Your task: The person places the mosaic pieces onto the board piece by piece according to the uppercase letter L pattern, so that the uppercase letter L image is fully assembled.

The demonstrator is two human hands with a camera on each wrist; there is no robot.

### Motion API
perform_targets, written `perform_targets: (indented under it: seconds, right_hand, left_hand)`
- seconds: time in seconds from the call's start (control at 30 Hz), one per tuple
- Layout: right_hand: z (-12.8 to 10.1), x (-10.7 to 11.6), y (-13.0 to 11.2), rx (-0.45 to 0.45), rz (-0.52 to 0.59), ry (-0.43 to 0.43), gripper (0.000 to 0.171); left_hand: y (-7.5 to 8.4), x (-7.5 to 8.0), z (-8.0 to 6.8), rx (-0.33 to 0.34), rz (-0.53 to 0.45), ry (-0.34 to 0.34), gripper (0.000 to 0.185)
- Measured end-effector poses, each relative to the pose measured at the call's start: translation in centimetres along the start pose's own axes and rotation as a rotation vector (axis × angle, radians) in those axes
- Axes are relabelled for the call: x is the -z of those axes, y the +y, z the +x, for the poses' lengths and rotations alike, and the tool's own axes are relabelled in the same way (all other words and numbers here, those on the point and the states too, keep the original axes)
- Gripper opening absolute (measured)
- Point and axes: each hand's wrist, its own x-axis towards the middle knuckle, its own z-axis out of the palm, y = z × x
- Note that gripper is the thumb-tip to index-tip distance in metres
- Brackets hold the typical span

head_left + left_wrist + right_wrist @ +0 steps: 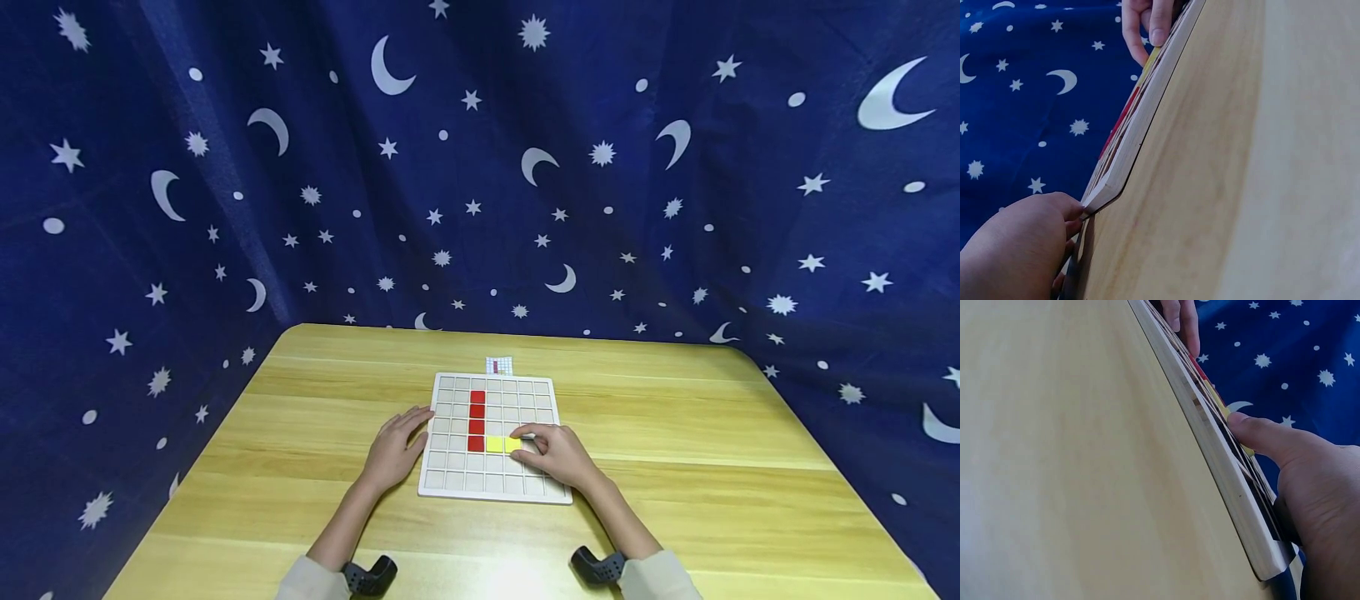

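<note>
A white square grid board (492, 498) lies flat on the wooden table. Several red square tiles (477, 412) form a column in its cells. To the right of the lowest red tile sits a yellow tile (494, 444), with a second yellow tile (512, 445) beside it. My right hand (560, 456) pinches that second tile between thumb and fingers, low over the board. In the right wrist view, the thumb (1249, 428) rests against the yellow edge. My left hand (392, 450) touches the board's left edge, its fingers extended and holding no tile.
Behind the board lies a small card (504, 364) printed with a grid and coloured squares. Bare wooden tabletop (667, 433) surrounds the board. A dark blue curtain (480, 167) with moons and stars hangs along the back and sides. Black devices (597, 567) sit at both wrists.
</note>
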Motion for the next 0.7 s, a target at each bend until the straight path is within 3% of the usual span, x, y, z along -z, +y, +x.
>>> perform_targets:
  seconds: [0.7]
  right_hand:
    - [0.01,-0.14,0.2,0.019,-0.004,0.017,0.024]
  left_hand:
    - [0.31,0.16,-0.08,-0.016,-0.02,0.02,0.034]
